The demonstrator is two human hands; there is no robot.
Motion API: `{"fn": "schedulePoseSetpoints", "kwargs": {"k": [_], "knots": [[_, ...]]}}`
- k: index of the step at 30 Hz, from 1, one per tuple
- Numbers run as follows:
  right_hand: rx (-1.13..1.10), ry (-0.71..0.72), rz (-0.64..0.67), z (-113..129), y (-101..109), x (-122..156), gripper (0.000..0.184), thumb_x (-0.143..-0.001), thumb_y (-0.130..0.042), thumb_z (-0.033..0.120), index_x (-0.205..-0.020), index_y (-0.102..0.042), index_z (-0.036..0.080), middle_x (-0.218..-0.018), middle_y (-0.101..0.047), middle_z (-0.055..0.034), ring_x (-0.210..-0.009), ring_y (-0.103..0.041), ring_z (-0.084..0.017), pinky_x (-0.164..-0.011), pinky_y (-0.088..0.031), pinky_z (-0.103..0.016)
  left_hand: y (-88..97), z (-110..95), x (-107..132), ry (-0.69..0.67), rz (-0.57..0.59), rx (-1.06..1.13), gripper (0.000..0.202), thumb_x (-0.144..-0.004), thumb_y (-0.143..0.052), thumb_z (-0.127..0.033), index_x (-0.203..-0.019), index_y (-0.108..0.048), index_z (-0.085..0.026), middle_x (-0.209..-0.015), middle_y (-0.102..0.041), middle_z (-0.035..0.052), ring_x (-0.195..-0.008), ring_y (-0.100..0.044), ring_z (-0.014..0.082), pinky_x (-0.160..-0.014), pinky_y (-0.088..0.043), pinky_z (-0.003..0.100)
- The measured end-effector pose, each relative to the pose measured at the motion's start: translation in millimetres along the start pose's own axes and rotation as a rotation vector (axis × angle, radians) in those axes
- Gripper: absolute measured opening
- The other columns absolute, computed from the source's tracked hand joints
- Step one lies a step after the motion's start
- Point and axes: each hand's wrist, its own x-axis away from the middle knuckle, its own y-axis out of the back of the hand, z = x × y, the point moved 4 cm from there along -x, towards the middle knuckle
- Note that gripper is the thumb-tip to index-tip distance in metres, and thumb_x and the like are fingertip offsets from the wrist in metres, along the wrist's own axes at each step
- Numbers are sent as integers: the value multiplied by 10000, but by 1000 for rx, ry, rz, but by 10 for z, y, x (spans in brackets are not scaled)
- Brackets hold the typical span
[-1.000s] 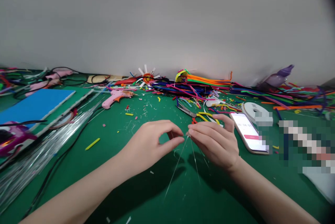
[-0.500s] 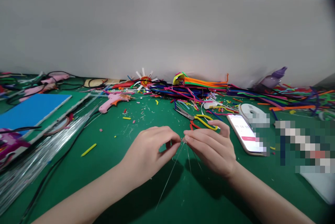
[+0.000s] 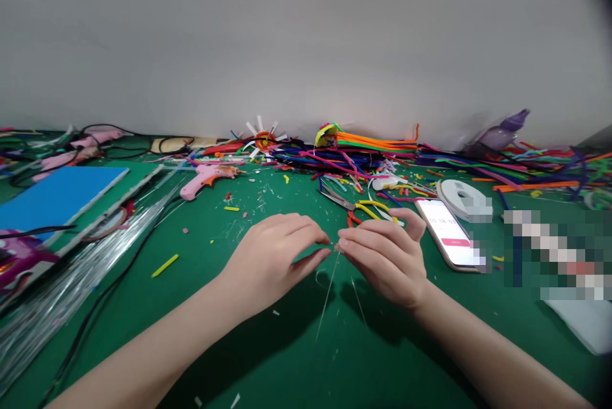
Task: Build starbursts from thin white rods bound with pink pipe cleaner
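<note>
In the middle of the head view, my right hand pinches thin clear strands between thumb and fingertips. One clear strand slants down to the left from the pinch, and a second strand hangs further right. Facing it, my left hand has thumb and index finger slightly parted, their tips just short of the right fingertips. A tiny pale bit shows between the two hands, too small to name. Behind my right hand lie pliers with yellow and red handles.
A phone with a running timer lies right, beside a white ribbon roll. A pink glue gun, a blue board and clear strips are at left. Coloured pipe cleaners line the white back wall.
My left thumb and index finger have come apart from their pinch. The strands under my right fingertips have shifted, the long one now steeper. The view has tilted slightly downward.
</note>
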Motion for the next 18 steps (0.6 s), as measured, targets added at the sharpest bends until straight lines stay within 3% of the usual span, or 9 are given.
{"fn": "schedulePoseSetpoints", "kwargs": {"k": [9, 18], "knots": [[-16, -6, 13, 13, -27, 21, 170, -812, -640, 168, -961, -632, 250, -963, -735, 65, -818, -652, -124, -951, -354, -408, -32, 56, 0, -34, 46, -60, 166, -920, -476, -262, -894, -626, -195, -795, -708, 4, -707, -618, 140, -782, -384, 332], [-23, 6, 24, 36, -20, 11, 164, -836, -594, 153, -953, -640, 258, -964, -734, 76, -819, -651, -112, -972, -335, -391, 11, 45, 2, -12, 59, -86, 185, -932, -459, -268, -892, -627, -200, -827, -718, 2, -736, -624, 148, -807, -351, 338]]}}
